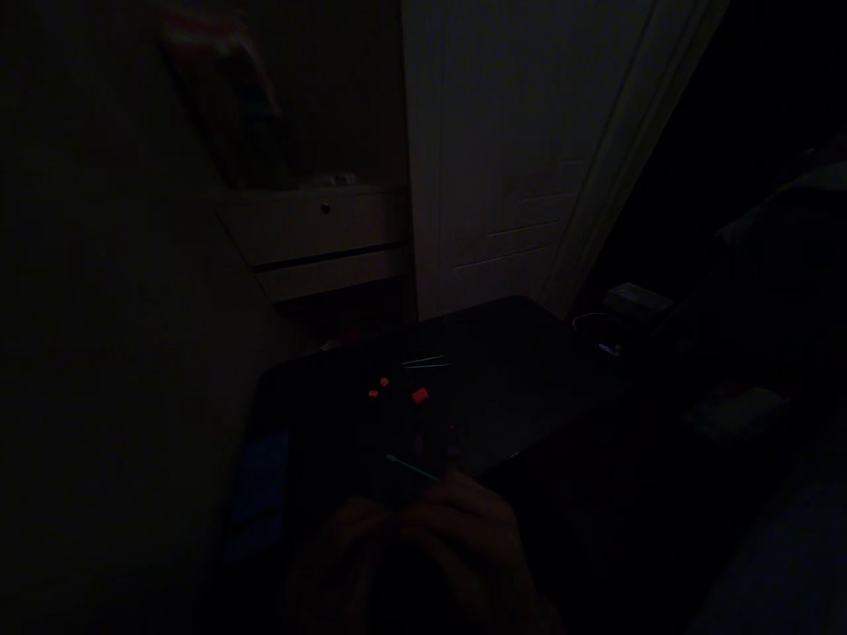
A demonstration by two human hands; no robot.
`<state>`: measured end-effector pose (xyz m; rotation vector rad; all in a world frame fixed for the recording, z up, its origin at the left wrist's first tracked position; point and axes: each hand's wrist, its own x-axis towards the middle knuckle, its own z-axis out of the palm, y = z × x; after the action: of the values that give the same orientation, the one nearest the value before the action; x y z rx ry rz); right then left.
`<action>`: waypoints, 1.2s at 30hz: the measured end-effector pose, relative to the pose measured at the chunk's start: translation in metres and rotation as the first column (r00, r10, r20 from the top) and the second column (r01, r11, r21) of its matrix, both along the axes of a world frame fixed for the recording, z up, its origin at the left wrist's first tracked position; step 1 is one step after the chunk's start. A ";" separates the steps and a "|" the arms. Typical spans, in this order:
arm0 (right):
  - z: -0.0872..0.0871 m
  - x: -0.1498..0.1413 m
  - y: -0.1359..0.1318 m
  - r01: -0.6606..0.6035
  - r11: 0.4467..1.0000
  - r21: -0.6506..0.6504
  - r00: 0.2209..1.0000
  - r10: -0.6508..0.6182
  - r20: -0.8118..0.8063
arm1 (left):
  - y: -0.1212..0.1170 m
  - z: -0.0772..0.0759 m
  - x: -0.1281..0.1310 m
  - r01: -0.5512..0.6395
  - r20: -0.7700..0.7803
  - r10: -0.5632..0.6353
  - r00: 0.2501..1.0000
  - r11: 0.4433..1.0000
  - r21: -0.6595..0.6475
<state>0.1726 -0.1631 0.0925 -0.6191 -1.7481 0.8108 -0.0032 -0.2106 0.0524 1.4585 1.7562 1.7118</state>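
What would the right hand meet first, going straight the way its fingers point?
Most likely the left hand, just beyond its fingertips; the picture is too dark to judge depth or contact.

No text, label, brand, number or sign can be read in this dark view. Whatever marks the red-topped packet (225, 97) at the upper left may carry are blurred, and those on the small pale item (342, 179) above the drawer (311, 225) are too small to tell; on the red block (420, 396) on the worktop (490, 375), no lettering is legible.
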 end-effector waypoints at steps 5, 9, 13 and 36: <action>-0.002 -0.003 -0.003 0.061 0.998 -0.009 0.998 -0.061 -0.025 | -0.001 -0.002 0.007 0.039 -0.036 -0.038 0.999 0.999 0.028; -0.005 -0.005 -0.005 0.116 0.986 -0.118 0.990 -0.125 -0.072 | 0.001 0.003 0.005 0.065 -0.059 -0.062 0.996 0.997 0.045; -0.003 -0.003 -0.005 0.118 0.987 -0.109 0.988 -0.128 -0.085 | -0.002 0.010 -0.003 0.072 -0.090 -0.069 0.994 0.997 0.026; -0.014 -0.009 -0.006 0.139 0.990 -0.022 0.986 -0.141 -0.094 | 0.002 0.006 -0.002 0.057 -0.101 -0.055 0.993 0.998 0.012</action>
<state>0.1641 -0.1693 0.0782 -0.6943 -1.5942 0.7443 -0.0050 -0.2085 0.0583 1.6113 1.7384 1.6537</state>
